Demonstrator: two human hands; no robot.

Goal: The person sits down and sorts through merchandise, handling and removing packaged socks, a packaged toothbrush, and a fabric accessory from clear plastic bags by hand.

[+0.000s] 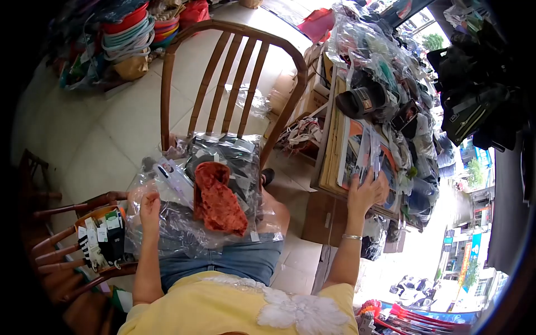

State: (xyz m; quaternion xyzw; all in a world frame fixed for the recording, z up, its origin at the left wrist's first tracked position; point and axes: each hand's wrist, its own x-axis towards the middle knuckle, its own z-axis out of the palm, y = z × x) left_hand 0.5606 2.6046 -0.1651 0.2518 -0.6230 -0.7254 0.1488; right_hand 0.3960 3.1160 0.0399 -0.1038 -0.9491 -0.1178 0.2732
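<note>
My left hand is closed with curled fingers at the left edge of a large clear plastic bag across my lap. What lies between those fingers is too small to make out. On the bag rests a rust-red fuzzy cloth item, bunched at its top. Under the plastic are dark packed items, and a white printed packet lies to their left. To the right, my right hand reaches over the table edge, fingers stretched out on flat plastic-wrapped packets. A dark slide sandal lies beyond it.
A wooden slatted chair stands before me. Left, another wooden chair holds a box of packaged socks. Plastic-bagged goods crowd the table, above a cardboard box. Dark bags hang at right; stacked basins stand back left.
</note>
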